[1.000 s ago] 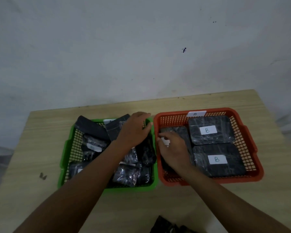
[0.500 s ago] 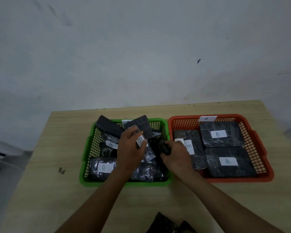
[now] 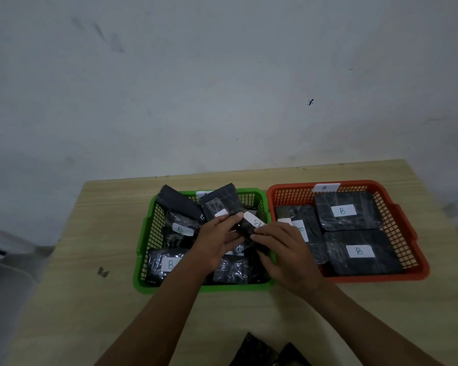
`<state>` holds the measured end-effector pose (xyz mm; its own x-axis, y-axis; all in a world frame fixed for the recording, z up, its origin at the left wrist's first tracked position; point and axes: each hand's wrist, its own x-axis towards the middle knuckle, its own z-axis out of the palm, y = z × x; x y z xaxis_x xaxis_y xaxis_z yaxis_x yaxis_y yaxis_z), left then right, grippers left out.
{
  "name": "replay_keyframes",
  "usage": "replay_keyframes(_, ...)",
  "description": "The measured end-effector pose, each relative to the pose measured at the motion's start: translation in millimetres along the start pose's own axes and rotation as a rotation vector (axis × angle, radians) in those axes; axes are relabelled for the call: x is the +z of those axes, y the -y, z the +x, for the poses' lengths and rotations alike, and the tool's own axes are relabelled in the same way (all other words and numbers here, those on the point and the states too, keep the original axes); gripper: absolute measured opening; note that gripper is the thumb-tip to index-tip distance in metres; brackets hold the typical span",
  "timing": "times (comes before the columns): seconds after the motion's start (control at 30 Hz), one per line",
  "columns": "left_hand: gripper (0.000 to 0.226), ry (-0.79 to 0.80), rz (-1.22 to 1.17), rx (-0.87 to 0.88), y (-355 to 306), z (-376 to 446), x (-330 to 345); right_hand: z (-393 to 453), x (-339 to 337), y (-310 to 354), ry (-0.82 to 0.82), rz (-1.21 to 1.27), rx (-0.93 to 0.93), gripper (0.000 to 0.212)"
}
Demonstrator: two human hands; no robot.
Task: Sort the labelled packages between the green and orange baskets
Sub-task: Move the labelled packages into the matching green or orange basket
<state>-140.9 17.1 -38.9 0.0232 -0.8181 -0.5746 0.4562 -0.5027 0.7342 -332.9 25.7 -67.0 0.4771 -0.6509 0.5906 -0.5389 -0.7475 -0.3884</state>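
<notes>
Both hands meet over the centre of the frame, above the right half of the green plastic mesh basket (image 3: 143, 249). The left hand (image 3: 217, 243) and right hand (image 3: 286, 253) have fingers clamped on a small black wrapped package (image 3: 245, 228) whose white label reads B. The step looks like pick-and-check; next it likely needs carrying right into the orange plastic mesh basket (image 3: 405, 223), beside the B-labelled packages there.

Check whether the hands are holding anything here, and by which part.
Both hands hold one small black package above the green basket: left hand on its left end, right hand on its right end, beside its white label.
</notes>
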Motion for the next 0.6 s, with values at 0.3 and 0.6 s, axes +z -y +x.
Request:
replay_keyframes(0.3, 0.033, 0.135, 0.096, -0.016, 30.2, 5.0, 44.6, -3.2, -36.1, -20.6, 0.027, 0.688, 1.057, 0.046)
replay_keyframes(0.6, 0.050, -0.239, 0.862, 0.475, 72.3, 22.1, 91.0, -46.1, -56.1, -75.1, -0.168, 0.527, 1.298, 0.030)
